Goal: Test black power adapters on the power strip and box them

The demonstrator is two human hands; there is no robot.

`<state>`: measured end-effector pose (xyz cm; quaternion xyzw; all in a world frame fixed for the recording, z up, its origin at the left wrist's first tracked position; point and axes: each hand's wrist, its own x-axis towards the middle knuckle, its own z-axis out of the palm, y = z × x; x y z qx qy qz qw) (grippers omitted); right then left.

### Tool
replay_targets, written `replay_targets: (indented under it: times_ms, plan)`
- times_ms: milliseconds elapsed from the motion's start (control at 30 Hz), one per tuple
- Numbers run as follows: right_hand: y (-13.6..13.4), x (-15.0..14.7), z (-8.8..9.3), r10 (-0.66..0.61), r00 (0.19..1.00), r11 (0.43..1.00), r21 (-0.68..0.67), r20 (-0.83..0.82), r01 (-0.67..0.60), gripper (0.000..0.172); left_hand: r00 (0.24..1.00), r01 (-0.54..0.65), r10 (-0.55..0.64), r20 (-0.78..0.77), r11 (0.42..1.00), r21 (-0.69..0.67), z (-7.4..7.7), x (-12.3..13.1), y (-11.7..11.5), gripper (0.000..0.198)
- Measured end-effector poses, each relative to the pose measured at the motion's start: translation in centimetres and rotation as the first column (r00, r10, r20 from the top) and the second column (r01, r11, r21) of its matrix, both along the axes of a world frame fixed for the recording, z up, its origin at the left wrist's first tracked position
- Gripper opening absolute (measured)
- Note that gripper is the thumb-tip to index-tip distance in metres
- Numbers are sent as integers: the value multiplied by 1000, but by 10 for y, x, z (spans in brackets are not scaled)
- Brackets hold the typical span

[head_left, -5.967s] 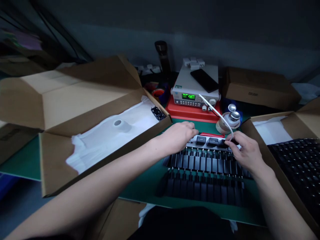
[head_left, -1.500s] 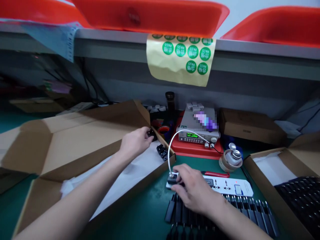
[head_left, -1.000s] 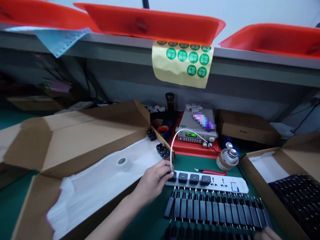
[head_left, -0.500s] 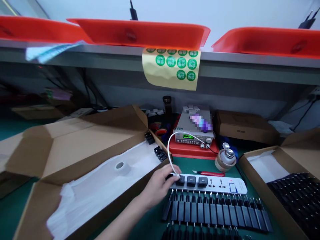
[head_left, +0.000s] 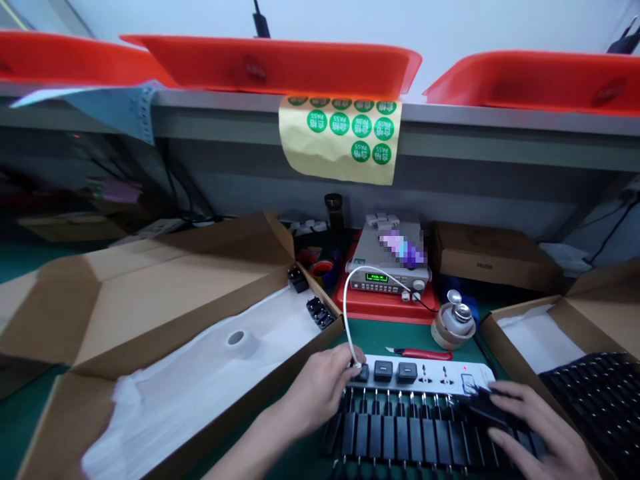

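My left hand (head_left: 323, 385) pinches the plug end of a white cable (head_left: 346, 313) at a black charger near the left end of the white power strip (head_left: 395, 360). Two more black chargers (head_left: 383, 371) sit in sockets beside it. Over the strip's right end, my right hand (head_left: 543, 427) grips a black power adapter (head_left: 486, 408), fingers and thumb on either side of it. Beneath, a row of black power adapters (head_left: 403, 433) lies side by side, prongs toward the strip; my right hand covers the row's right end. The white cable runs to a meter (head_left: 387, 283) with a lit green display.
An open carton (head_left: 200, 413) lined with white sheet stands left, with several black adapters (head_left: 319, 312). The right carton (head_left: 505, 340) holds rows of black adapters. A red-handled knife (head_left: 427, 354) and a pump bottle (head_left: 454, 323) lie behind the strip. Red trays (head_left: 280, 67) sit overhead.
My right hand has come in from the right and holds an adapter at the row's right end. The meter's display reads differently. My left hand stays at the cable plug.
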<state>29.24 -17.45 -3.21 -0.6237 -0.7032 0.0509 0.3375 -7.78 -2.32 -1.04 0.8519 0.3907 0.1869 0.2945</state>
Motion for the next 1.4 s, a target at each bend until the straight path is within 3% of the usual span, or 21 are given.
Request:
replay_targets:
  times_ms: [100, 200, 333, 433, 533, 633, 733, 967, 1267, 1400]
  plan:
    - [46, -15, 19, 208, 972, 977, -56, 106, -203, 29, 1000, 7, -7, -5, 1000, 9, -2, -2, 0, 18]
    - [79, -37, 36, 336, 922, 925, -253, 191, -285, 28, 1000, 18, -17, -13, 999, 44, -6, -2, 1, 18]
    - [103, -68, 50, 452, 847, 820, -504, 278, -272, 23, 999, 43, -43, -3, 996, 80, -10, 3, 5, 18]
    - [113, -85, 55, 489, 813, 773, -589, 315, -237, 22, 998, 26, -27, 48, 1000, 11, -11, 4, 7, 16]
    - [115, -84, 58, 469, 837, 756, -618, 281, -216, 23, 995, 10, -2, 100, 997, -75, -13, 0, 7, 15]
    - [108, -66, 57, 406, 897, 778, -582, 178, -237, 22, 992, 22, -10, 127, 995, -93, -15, -3, 6, 16]
    - [95, -45, 45, 350, 927, 819, -524, 136, -233, 12, 989, 31, -17, 147, 995, -96, -16, -3, 6, 16]
    - [75, -27, 10, 317, 940, 905, -338, 128, -259, 36, 986, 35, -18, 167, 995, -97, -15, -2, 7, 16]
    - [77, -16, 2, 221, 970, 950, -246, 98, -192, 41, 993, -22, 33, 117, 995, -94, -11, -3, 2, 18]
    - [73, -8, 6, 143, 989, 955, -266, 42, -127, 40, 991, -105, 102, 89, 994, 26, -22, -16, -2, 28]
